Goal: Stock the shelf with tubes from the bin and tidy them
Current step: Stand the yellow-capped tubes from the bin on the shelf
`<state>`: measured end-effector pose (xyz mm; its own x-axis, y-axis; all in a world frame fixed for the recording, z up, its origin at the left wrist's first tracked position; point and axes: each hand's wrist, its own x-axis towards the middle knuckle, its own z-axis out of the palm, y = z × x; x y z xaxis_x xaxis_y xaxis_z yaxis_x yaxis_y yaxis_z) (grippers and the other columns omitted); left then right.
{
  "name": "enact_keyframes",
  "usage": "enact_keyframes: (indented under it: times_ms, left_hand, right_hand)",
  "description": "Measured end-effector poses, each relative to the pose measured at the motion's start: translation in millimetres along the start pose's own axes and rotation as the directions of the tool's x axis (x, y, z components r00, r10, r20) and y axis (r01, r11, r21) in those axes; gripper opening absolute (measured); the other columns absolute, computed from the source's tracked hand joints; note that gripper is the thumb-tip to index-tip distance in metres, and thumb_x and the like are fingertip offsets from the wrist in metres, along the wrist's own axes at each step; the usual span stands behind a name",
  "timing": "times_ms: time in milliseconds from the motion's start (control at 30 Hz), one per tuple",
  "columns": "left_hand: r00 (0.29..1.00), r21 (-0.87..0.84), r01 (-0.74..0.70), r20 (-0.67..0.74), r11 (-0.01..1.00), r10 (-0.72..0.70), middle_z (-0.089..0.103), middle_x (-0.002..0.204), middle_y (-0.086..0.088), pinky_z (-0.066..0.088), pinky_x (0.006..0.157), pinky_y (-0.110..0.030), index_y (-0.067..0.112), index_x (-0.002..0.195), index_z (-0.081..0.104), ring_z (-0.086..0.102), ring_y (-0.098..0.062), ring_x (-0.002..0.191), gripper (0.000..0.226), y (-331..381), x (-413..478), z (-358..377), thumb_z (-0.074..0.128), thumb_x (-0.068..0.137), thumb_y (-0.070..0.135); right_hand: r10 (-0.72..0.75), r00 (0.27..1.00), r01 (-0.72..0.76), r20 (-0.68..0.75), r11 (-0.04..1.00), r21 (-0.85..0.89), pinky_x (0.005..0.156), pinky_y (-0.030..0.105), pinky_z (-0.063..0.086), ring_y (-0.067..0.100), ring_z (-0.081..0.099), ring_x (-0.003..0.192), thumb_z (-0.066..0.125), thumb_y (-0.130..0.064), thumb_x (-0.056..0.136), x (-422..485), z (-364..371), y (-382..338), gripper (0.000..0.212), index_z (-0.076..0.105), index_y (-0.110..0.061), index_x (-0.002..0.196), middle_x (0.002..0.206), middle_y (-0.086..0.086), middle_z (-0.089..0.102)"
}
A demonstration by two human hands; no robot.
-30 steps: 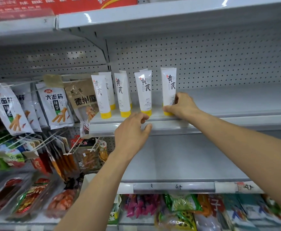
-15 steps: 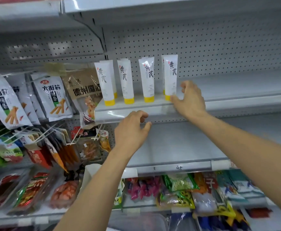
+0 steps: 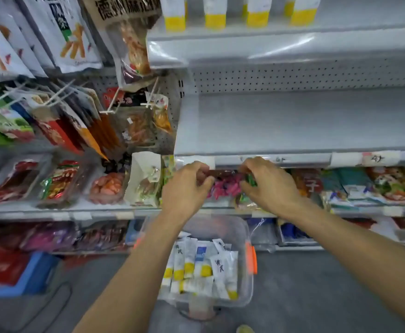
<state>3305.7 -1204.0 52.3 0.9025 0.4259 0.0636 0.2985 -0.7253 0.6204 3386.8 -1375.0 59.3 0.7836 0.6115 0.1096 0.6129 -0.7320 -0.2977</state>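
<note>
Several white tubes with yellow caps (image 3: 214,19) stand in a row on the upper shelf (image 3: 280,48) at the top edge of the head view; only their lower ends show. On the floor below sits a clear plastic bin (image 3: 249,282) with orange latches, holding several more tubes (image 3: 204,267) lying loose. My left hand (image 3: 186,188) and my right hand (image 3: 267,186) hang side by side in the air above the bin, in front of the snack shelf. Their fingers are loosely curled and hold nothing.
A bare grey shelf (image 3: 292,121) lies under the tube shelf. Beneath it is a shelf of snack packs (image 3: 388,186). Hanging snack bags (image 3: 71,39) on hooks fill the left side. A blue and red crate (image 3: 11,272) stands on the floor at the left.
Both hands have left the upper shelf and dropped down to above the bin. The view has tilted down, so the bin and the floor show.
</note>
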Motion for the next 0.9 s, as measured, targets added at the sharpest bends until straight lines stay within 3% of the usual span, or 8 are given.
enact_keyframes:
  times_ms: [100,200,300,400,567,633,767,900]
  left_hand:
    - [0.975,-0.049,0.177,0.146,0.983,-0.169,0.064,0.093,0.011,0.051,0.081,-0.030,0.024,0.115,0.063,0.065,-0.013,0.091,0.025,-57,-16,34,0.062,0.091,0.031]
    - [0.909,-0.109,0.363,0.257,0.925,-0.327,0.071,0.093,-0.001,0.053,0.083,-0.035,0.020,0.110,0.065,0.068,-0.021,0.089,0.021,-115,-38,78,0.065,0.089,0.027]
    - [0.793,-0.090,0.548,0.373,0.832,-0.482,0.066,0.085,0.001,0.053,0.086,-0.037,0.030,0.090,0.062,0.067,-0.025,0.093,0.012,-159,-63,128,0.071,0.082,0.033]
    - [0.691,-0.086,0.652,0.477,0.753,-0.544,0.071,0.100,-0.012,0.054,0.088,-0.045,0.029,0.087,0.063,0.067,-0.032,0.099,0.023,-189,-73,176,0.068,0.069,0.043]
    - [0.670,0.063,0.600,0.504,0.797,-0.544,0.060,0.129,-0.009,0.045,0.097,-0.033,0.012,0.126,0.059,0.055,-0.028,0.120,0.034,-215,-58,243,0.055,0.093,0.018]
    - [0.673,0.100,0.574,0.508,0.813,-0.538,0.062,0.125,-0.013,0.044,0.092,-0.032,0.007,0.121,0.060,0.056,-0.031,0.117,0.030,-223,-52,268,0.052,0.094,0.017]
    - [0.670,0.159,0.574,0.472,0.803,-0.572,0.067,0.106,-0.014,0.047,0.079,-0.033,0.007,0.098,0.064,0.061,-0.034,0.104,0.020,-235,-40,300,0.058,0.089,0.024]
    - [0.675,0.257,0.526,0.453,0.811,-0.582,0.064,0.119,-0.012,0.047,0.090,-0.038,0.011,0.120,0.059,0.059,-0.033,0.113,0.033,-234,-28,313,0.061,0.088,0.018]
  right_hand:
    - [0.017,0.962,-0.034,0.272,0.998,0.060,0.076,0.035,0.050,0.025,0.061,0.100,0.058,-0.025,0.088,-5,66,9,0.021,0.058,-0.017,0.107,0.109,0.002,0.062]
    - [0.083,0.859,-0.141,0.506,0.987,0.078,0.081,0.037,0.052,0.025,0.062,0.100,0.057,-0.022,0.087,-15,140,20,0.018,0.059,-0.014,0.103,0.107,0.003,0.064]
    - [0.131,0.753,-0.221,0.645,0.973,0.060,0.083,0.028,0.047,0.023,0.060,0.107,0.059,-0.026,0.088,-31,203,30,0.022,0.059,-0.020,0.110,0.118,0.001,0.063]
    - [0.126,0.678,-0.205,0.724,0.978,0.021,0.087,0.027,0.043,0.023,0.056,0.117,0.058,-0.020,0.091,-38,250,39,0.031,0.057,-0.016,0.121,0.128,0.003,0.059]
    - [0.110,0.716,-0.055,0.689,0.993,-0.101,0.094,0.034,0.042,0.028,0.049,0.121,0.055,-0.007,0.089,-28,306,53,0.041,0.052,-0.013,0.129,0.132,0.008,0.055]
    - [0.035,0.752,0.104,0.658,0.980,-0.171,0.097,0.037,0.036,0.026,0.045,0.124,0.056,-0.010,0.087,-23,326,57,0.043,0.050,-0.017,0.130,0.133,0.005,0.054]
    - [-0.053,0.727,0.254,0.685,0.947,-0.196,0.101,0.039,0.030,0.023,0.042,0.126,0.057,-0.019,0.090,-21,359,66,0.037,0.055,-0.024,0.127,0.130,0.000,0.057]
    - [-0.071,0.704,0.248,0.706,0.957,-0.151,0.100,0.039,0.030,0.022,0.049,0.120,0.066,-0.029,0.085,-17,369,73,0.033,0.063,-0.027,0.118,0.122,-0.001,0.064]
